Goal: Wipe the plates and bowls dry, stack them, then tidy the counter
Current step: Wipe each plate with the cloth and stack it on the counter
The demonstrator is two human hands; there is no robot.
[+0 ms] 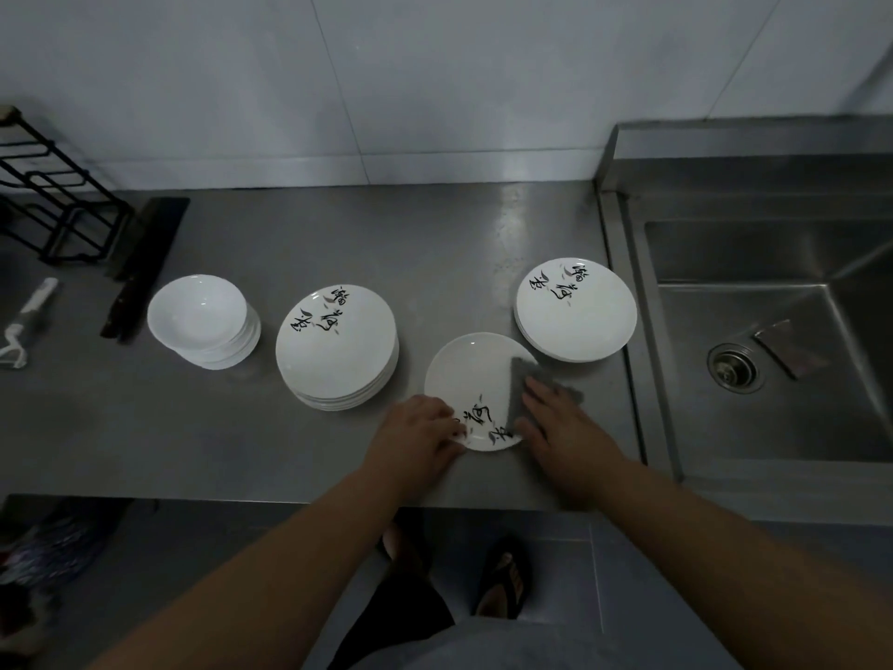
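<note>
Worktop (145,427), left to right: bowl stack (198,321), 9 o'clock; tall plate stack (338,350) beside it; single plate (468,374), centre, my left grip (415,437) clamped on its 7 o'clock rim; grey cloth (524,379) at its 4 o'clock, my right grip (560,423) flat, fingers straight, pressing it; second plate stack (575,309), 1 o'clock.

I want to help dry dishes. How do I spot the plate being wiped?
Start at the steel sink on the right and move left onto the counter. Nearest the front edge lies one plate. Only it is single, not stacked, with a grey cloth on it.
</note>
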